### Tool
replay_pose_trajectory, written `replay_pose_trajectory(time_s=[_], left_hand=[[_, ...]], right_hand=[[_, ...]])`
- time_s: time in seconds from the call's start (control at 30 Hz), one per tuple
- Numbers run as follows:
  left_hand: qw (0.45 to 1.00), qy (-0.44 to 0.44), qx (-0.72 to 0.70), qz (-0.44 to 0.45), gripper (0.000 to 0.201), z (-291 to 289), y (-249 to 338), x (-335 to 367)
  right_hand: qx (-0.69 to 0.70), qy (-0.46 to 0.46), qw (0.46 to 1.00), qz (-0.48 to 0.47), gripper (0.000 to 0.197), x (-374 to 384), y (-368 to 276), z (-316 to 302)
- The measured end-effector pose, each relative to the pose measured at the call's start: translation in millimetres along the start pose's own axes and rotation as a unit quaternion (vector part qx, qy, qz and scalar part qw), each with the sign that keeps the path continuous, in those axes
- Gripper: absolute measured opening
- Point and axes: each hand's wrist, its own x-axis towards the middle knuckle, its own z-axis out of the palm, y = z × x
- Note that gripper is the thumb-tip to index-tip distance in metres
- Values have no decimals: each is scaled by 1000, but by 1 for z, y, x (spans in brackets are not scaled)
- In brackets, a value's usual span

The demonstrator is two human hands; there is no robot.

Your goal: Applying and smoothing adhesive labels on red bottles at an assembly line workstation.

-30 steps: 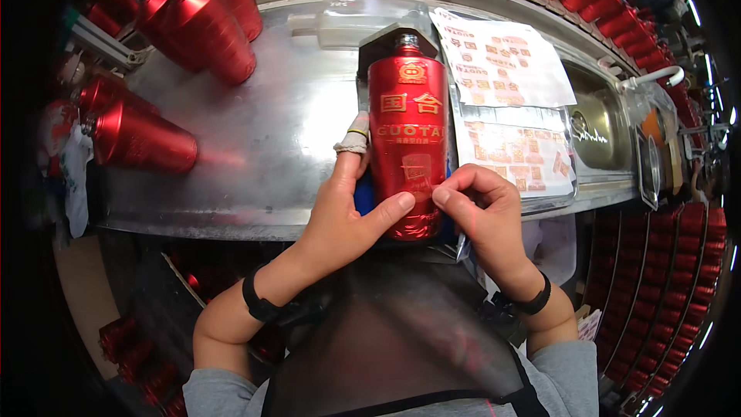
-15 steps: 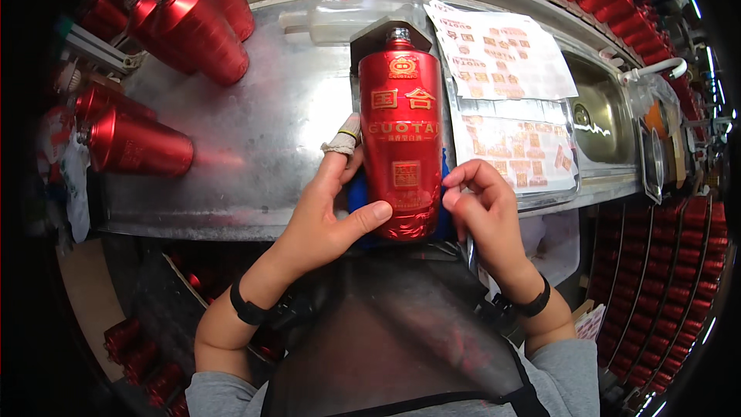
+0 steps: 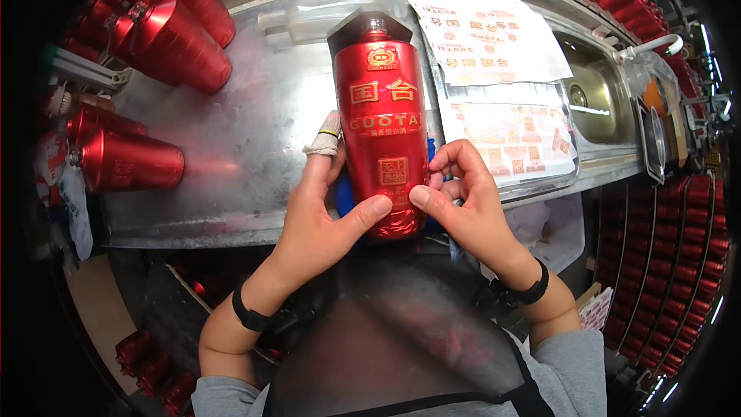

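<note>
A glossy red bottle (image 3: 382, 135) with gold emblems and lettering lies in front of me, its neck pointing away. My left hand (image 3: 320, 201) is closed on its left side, thumb pressed on the lower front and a cloth wrap round one finger. At the lower right edge, my right hand (image 3: 467, 197) has its thumb on the bottle and its fingers curled beside it. Under the bottle show a dark angular rest (image 3: 400, 28) and a bit of blue material (image 3: 344, 199). Sheets of gold-red decals (image 3: 494, 42) lie to the right, near my right hand.
Red bottles (image 3: 181, 46) lean at the far left, with another red bottle (image 3: 135, 158) lying nearer. A clear plastic container (image 3: 316, 14) sits behind the rest. Right of the sheets is a metal sink (image 3: 598, 100) with a white tap (image 3: 652, 46). Racked red bottles (image 3: 668, 262) fill the lower right.
My right thumb has moved left onto the bottle's lower front, and the right fingers have come against its side. The left hand keeps its hold. The whole view has shifted slightly.
</note>
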Motion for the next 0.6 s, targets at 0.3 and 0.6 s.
replay_pose_trajectory(time_s=[0.3, 0.6], left_hand=[[1000, -12, -3, 2, 99, -3, -2, 0], [1000, 3, -22, -6, 95, 0, 0, 2]], right_hand=[[-36, -4, 999, 9, 45, 0, -8, 2], [-36, -11, 999, 12, 45, 0, -7, 2]])
